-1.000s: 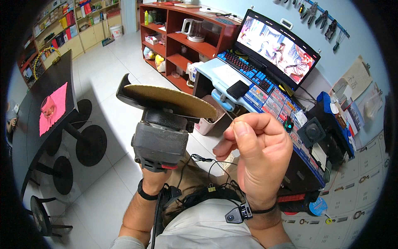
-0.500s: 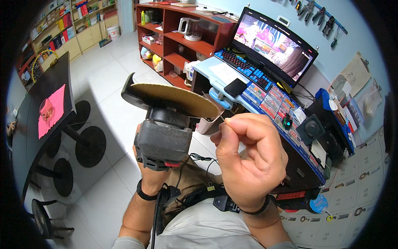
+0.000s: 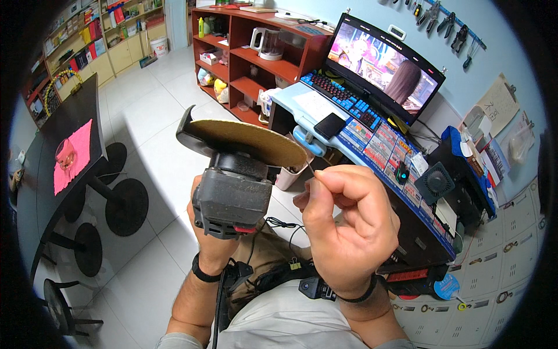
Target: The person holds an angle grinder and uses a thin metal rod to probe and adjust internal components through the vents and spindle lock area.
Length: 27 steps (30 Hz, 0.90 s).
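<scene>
My left hand [image 3: 213,247] is wrapped round a black angle grinder [image 3: 232,195], most of its fingers hidden behind the tool. On top of the grinder sits a tan abrasive disc [image 3: 250,135], tilted down to the right, with a black curved guard [image 3: 187,129] at its left side. My right hand [image 3: 357,224] is closed in a pinch between thumb and forefinger. From that pinch a thin, dark needle-like piece [image 3: 310,168] sticks up toward the disc's right edge. Its tip is at or very near the edge; I cannot tell whether they touch.
A black cable [image 3: 220,302] hangs below the grinder. To the right is a desk with a phone [image 3: 329,124], keyboard [image 3: 343,99], monitor [image 3: 383,67] and small fan [image 3: 435,179]. A black table [image 3: 40,168] with a pink cloth [image 3: 81,152] stands left, a stool [image 3: 58,305] below it.
The grinder has shifted slightly right and down in my left hand. My right hand has moved a little left and down, and more of the thin piece shows above its pinch.
</scene>
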{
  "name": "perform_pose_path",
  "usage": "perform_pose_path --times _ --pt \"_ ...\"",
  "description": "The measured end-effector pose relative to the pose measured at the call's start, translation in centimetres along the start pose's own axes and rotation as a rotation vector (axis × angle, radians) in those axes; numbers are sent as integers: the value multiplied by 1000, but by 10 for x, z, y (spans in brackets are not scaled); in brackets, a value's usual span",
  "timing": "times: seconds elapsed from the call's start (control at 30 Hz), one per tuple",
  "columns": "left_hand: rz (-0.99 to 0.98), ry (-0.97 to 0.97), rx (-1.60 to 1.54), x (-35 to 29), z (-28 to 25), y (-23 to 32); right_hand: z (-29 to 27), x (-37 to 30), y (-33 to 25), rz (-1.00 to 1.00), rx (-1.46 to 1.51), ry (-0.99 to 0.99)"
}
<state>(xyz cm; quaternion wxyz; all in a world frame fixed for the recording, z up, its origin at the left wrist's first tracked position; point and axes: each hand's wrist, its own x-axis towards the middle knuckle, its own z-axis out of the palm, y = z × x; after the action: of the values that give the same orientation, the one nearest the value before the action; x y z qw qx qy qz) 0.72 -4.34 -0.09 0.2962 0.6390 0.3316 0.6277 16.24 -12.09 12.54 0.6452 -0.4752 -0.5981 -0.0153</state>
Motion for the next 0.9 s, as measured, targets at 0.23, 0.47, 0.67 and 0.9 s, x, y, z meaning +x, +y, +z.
perform_pose_path --times 0.23,0.47,0.67,0.9 --pt "-38 -10 23 -4 0 -10 1 0 1 9 1 6" --pt "132 -76 314 -17 -10 -21 -10 -3 5 -69 7 -62" --pt "-20 -64 -27 -6 -17 14 -30 2 18 -80 68 41" --pt "-82 -58 -101 24 -17 32 -48 8 14 156 134 208"
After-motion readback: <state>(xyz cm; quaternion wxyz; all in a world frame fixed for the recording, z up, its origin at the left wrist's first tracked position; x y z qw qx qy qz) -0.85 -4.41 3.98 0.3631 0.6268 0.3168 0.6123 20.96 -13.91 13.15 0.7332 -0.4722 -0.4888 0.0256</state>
